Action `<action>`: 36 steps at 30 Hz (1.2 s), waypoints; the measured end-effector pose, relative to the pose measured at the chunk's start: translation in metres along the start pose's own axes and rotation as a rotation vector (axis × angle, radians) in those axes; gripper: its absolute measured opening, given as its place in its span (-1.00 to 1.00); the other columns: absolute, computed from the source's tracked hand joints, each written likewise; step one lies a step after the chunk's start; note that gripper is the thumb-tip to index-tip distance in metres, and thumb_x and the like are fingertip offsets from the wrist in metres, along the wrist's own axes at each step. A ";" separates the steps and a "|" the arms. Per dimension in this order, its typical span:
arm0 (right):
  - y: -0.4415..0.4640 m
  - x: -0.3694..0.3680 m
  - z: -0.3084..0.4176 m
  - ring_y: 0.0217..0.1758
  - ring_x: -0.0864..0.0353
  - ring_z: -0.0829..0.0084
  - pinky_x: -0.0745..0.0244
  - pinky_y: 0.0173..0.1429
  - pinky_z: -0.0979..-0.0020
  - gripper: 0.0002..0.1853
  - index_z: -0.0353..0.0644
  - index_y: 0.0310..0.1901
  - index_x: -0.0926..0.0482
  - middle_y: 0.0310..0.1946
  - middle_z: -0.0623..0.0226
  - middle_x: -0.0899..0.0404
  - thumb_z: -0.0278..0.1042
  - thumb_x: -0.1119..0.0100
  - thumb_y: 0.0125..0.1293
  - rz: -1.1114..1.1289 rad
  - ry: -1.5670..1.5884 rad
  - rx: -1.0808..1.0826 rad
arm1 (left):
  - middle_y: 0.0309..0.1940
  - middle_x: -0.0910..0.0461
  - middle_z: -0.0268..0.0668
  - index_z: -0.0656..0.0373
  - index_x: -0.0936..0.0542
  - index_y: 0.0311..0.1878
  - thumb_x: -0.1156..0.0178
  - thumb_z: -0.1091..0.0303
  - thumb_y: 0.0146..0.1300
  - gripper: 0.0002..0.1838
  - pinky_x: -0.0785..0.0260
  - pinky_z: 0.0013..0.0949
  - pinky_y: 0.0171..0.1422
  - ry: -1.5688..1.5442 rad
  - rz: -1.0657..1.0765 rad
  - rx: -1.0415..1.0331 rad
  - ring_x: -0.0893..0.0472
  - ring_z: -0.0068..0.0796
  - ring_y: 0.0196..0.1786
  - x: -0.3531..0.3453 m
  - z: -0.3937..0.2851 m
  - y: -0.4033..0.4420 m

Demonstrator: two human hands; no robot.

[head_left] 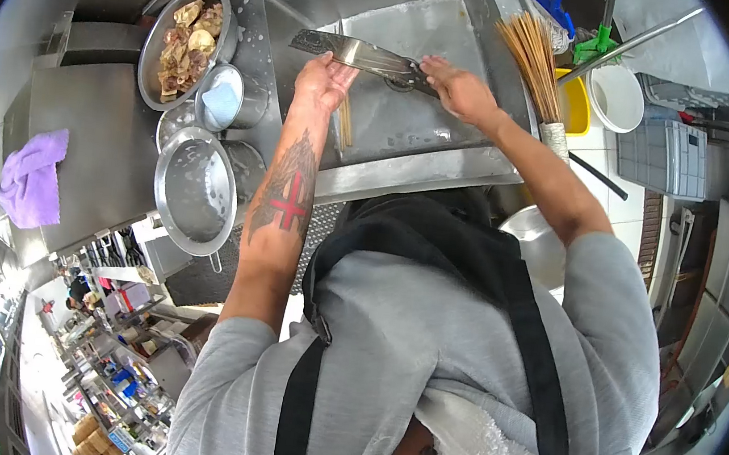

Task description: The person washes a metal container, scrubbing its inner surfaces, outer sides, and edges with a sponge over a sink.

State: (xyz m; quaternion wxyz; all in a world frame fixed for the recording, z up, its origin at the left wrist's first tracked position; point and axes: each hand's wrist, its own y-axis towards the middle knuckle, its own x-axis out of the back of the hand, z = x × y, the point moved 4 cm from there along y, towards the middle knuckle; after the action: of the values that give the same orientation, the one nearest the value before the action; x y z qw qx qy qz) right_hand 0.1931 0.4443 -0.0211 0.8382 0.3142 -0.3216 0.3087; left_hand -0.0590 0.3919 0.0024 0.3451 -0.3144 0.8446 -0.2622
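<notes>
A long metal utensil (pixel 362 54) with a dark end lies across both hands, above a steel sink (pixel 410 147). My left hand (pixel 325 79) is under its left part, palm up, with the fingers against the metal. At the right end, my right hand (pixel 459 90) rests on the dark part; its exact grip is partly hidden. Thin wooden sticks (pixel 345 122) lie in the sink below the utensil. The sink floor looks wet.
At the left stand a bowl of meat pieces (pixel 191 46), a steel pot with a light blue cloth (pixel 221 102) and a strainer (pixel 196 190). A purple cloth (pixel 33 176) lies farther left. A bamboo brush (pixel 536 67) stands by the sink's right edge.
</notes>
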 end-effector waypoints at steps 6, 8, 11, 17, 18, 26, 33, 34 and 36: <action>0.058 -0.009 0.074 0.48 -0.49 0.15 -0.49 0.49 0.16 -0.63 -0.20 0.27 -0.61 0.28 0.14 -0.64 -0.32 -0.10 0.51 -0.278 0.050 0.110 | 0.06 -0.66 -0.06 0.30 -0.50 0.10 0.11 0.37 0.63 -0.76 -0.52 0.07 0.41 0.122 0.027 0.044 -0.69 -0.07 0.16 0.003 0.006 -0.001; 0.073 -0.020 0.078 0.48 -0.49 0.15 -0.47 0.51 0.16 -0.63 -0.20 0.26 -0.62 0.28 0.13 -0.63 -0.33 -0.10 0.51 -0.248 0.107 0.158 | -0.03 -0.69 -0.12 0.26 -0.51 0.08 0.11 0.37 0.63 -0.77 -0.57 0.02 0.32 0.134 0.036 -0.019 -0.72 -0.12 0.07 -0.002 0.008 -0.005; 0.080 -0.030 0.068 0.50 -0.47 0.17 -0.42 0.55 0.15 -0.62 -0.20 0.27 -0.61 0.33 0.14 -0.60 -0.34 -0.10 0.50 -0.129 0.191 -0.183 | -0.09 -0.69 -0.14 0.28 -0.51 0.07 0.11 0.38 0.62 -0.77 -0.60 -0.01 0.26 0.026 0.138 0.014 -0.72 -0.16 0.00 0.010 0.007 0.015; 0.068 -0.046 0.080 0.60 -0.35 0.19 -0.26 0.66 0.17 -0.53 -0.13 0.45 -0.47 0.49 0.18 -0.44 -0.30 -0.04 0.56 -0.336 0.151 -0.026 | 0.01 -0.65 -0.08 0.35 -0.47 0.11 0.11 0.38 0.62 -0.75 -0.60 -0.01 0.27 -0.083 0.014 0.037 -0.70 -0.11 -0.01 0.027 0.014 0.019; 0.059 -0.048 0.079 0.60 -0.35 0.19 -0.26 0.66 0.17 -0.53 -0.13 0.45 -0.47 0.49 0.18 -0.44 -0.30 -0.04 0.56 -0.350 0.153 -0.025 | 0.01 -0.65 -0.08 0.35 -0.47 0.11 0.11 0.38 0.62 -0.75 -0.60 -0.01 0.27 -0.072 0.019 0.032 -0.70 -0.11 -0.01 0.029 0.006 0.014; 0.040 -0.063 0.084 0.61 -0.32 0.21 -0.29 0.63 0.18 -0.51 -0.14 0.49 -0.42 0.50 0.21 -0.42 -0.25 -0.03 0.60 -0.146 0.103 -0.010 | 0.12 -0.58 -0.03 0.36 -0.43 0.16 0.05 0.36 0.63 -0.74 -0.51 0.02 0.43 0.012 -0.097 0.019 -0.64 -0.05 0.18 0.050 0.003 0.001; 0.050 -0.057 0.108 0.47 -0.48 0.01 -0.41 0.54 0.14 -0.53 -0.35 0.30 -0.54 0.39 -0.02 -0.50 -0.44 -0.04 0.38 -0.237 0.100 0.158 | 0.08 -0.60 -0.01 0.39 -0.43 0.10 0.05 0.38 0.63 -0.77 -0.60 0.09 0.32 0.002 -0.052 0.023 -0.68 -0.05 0.18 0.065 0.004 0.015; 0.058 -0.054 0.092 0.37 -0.55 -0.02 -0.47 0.47 0.13 -0.57 -0.32 0.24 -0.58 0.33 -0.03 -0.56 -0.44 -0.04 0.36 -0.228 0.153 0.045 | 0.11 -0.59 0.00 0.40 -0.41 0.12 0.04 0.38 0.63 -0.76 -0.59 0.11 0.35 0.008 -0.057 0.001 -0.67 -0.03 0.19 0.055 0.002 0.000; 0.076 -0.038 0.059 0.10 -0.71 -0.08 -0.62 0.21 0.05 -0.67 -0.23 0.09 -0.67 0.07 -0.07 -0.70 -0.38 -0.04 0.39 -0.061 0.208 -0.330 | 0.14 -0.58 0.01 0.38 -0.41 0.14 0.03 0.34 0.64 -0.74 -0.58 0.12 0.35 0.031 -0.024 0.002 -0.67 -0.01 0.19 0.055 0.001 -0.006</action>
State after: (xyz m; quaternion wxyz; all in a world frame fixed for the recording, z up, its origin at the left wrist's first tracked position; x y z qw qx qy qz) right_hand 0.0949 0.4363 0.0110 0.9160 0.1487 -0.2698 0.2571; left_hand -0.0872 0.3485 -0.0172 0.3289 -0.3201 0.8458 -0.2720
